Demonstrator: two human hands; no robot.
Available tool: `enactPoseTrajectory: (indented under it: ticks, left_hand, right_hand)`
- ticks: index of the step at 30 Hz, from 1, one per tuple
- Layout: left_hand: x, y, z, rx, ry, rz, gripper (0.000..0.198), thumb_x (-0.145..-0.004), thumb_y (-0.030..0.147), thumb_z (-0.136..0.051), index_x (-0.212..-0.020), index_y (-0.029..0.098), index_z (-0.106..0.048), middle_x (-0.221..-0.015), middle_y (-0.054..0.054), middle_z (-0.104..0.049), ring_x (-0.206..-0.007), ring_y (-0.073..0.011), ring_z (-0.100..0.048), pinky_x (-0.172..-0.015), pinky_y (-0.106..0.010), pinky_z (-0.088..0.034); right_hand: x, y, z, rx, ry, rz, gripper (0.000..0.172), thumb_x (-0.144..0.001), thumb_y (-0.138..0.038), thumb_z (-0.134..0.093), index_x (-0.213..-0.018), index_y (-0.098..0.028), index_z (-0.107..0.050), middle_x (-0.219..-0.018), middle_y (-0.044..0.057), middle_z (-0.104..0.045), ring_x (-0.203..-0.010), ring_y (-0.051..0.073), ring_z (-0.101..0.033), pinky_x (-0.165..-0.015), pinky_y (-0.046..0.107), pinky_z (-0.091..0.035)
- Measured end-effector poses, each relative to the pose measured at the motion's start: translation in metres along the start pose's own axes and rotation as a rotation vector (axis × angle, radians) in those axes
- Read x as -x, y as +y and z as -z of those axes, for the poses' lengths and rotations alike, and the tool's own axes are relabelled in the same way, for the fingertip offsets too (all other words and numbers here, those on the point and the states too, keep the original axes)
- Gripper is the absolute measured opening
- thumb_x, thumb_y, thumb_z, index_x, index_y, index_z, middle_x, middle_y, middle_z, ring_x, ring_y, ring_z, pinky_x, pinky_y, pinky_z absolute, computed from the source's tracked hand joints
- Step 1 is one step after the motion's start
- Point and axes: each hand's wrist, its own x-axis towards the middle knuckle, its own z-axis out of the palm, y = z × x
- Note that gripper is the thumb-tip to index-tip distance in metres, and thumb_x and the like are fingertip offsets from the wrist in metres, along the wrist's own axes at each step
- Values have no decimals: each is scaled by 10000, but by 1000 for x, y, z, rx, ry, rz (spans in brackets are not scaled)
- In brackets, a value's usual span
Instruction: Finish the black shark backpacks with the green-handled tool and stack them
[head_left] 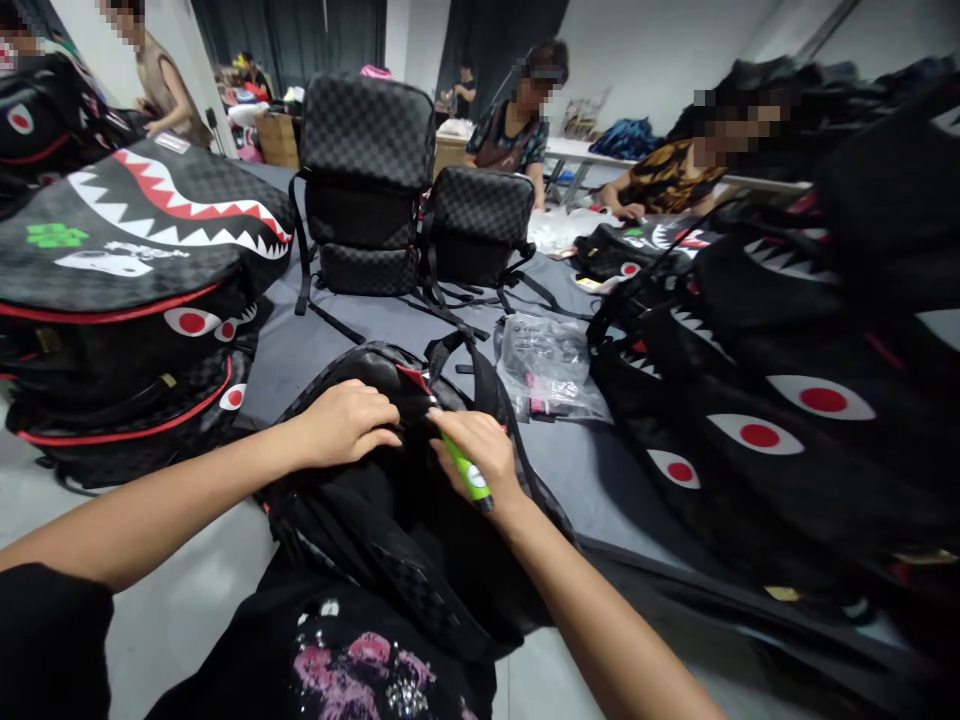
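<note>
A black checkered backpack [450, 540] lies open at the table's edge in front of me, its dark inside facing up. My left hand [349, 425] is closed on the bag's upper edge, fingers curled over the black material. In my right hand [476, 450] is a bright green handheld tool [466, 470] with a dark butt end and a light label. Its front end points toward the bag's rim near a red strip [412, 376], and the fingers partly hide it, so its exact kind is unclear.
Shark-mouth backpacks are stacked on the left [135, 270] and right [750, 430]. Two checkered backpacks [367, 130] stand behind mine on the grey table [277, 350]. A clear plastic bag [544, 350] lies to the right. Several people work farther back.
</note>
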Motion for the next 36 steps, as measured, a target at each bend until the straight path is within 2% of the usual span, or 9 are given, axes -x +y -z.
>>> enactPoseTrajectory:
  ticks: [5, 8, 11, 14, 17, 20, 23, 29, 36]
  left_hand:
    - [-23, -3, 15, -40, 241, 169, 310, -951, 363, -564, -1214, 206, -617, -1347, -99, -621, -1295, -260, -504, -1066, -431, -371]
    - [-47, -19, 8, -31, -18, 248, 662, -844, 458, -703, -1407, 192, -478, -1432, -130, -544, -1313, -299, -482, -1047, -442, -392]
    - [-71, -34, -12, -144, -209, 296, 674, -792, 500, -743, -1340, 162, -546, -1295, -142, -620, -1209, -334, -536, -964, -432, -427]
    - [-82, -38, -30, -187, -250, 244, 760, -797, 501, -736, -1418, 147, -480, -1297, -156, -614, -1210, -331, -538, -987, -426, -411]
    - [-77, -33, -35, -188, -191, 134, 1005, -796, 488, -737, -1576, 155, -197, -1513, -167, -447, -1373, -319, -421, -1146, -468, -277]
    - [-68, -24, -34, -216, -187, 69, 1262, -702, 557, -792, -1599, 135, -12, -1635, -204, -232, -1507, -371, -205, -1214, -564, -93]
    - [-68, -19, -36, -271, -273, 91, 1380, -635, 508, -854, -1597, 164, 74, -1668, -228, -69, -1533, -418, -102, -1195, -640, -65]
    - [-77, -18, -48, -279, -283, 150, 1179, -752, 398, -771, -1603, 129, -1, -1616, -217, -264, -1447, -367, -322, -1169, -538, -245]
    - [-77, -21, -52, -250, -270, 151, 1101, -800, 385, -715, -1604, 132, -7, -1610, -193, -280, -1446, -353, -310, -1171, -507, -212]
  right_hand:
    - [-4, -20, -27, -2, 74, 56, 471, -943, -129, -561, -1400, -234, -526, -1028, 73, -760, -903, 193, -728, -782, 345, -550]
    - [9, -31, -40, -13, 167, -86, 456, -946, -138, -554, -1385, -261, -531, -1014, 70, -748, -914, 207, -720, -818, 376, -556]
    - [20, -38, -43, -39, 190, -174, 418, -931, -128, -567, -1331, -249, -565, -959, 68, -738, -878, 215, -711, -832, 402, -557]
    - [24, -36, -38, -80, 128, -207, 381, -927, -161, -574, -1300, -233, -579, -964, 74, -740, -888, 227, -710, -849, 421, -556]
    - [26, -29, -34, -147, 76, -318, 344, -954, -266, -543, -1292, -217, -576, -1004, 87, -757, -949, 247, -720, -859, 427, -564]
    - [26, -26, -36, -243, 197, -457, 353, -970, -325, -504, -1299, -198, -515, -921, 80, -771, -877, 245, -747, -782, 398, -579]
    - [28, -25, -40, -267, 264, -571, 256, -947, -325, -564, -1171, -215, -505, -855, 52, -772, -768, 223, -755, -680, 339, -571]
    - [27, -11, -19, -60, 48, -622, 163, -867, -303, -688, -1003, -217, -665, -924, 59, -773, -775, 207, -742, -728, 330, -590]
    - [-3, -4, 9, -218, -299, -592, 221, -908, -323, -643, -1081, -215, -728, -1072, 62, -777, -947, 219, -742, -900, 355, -575]
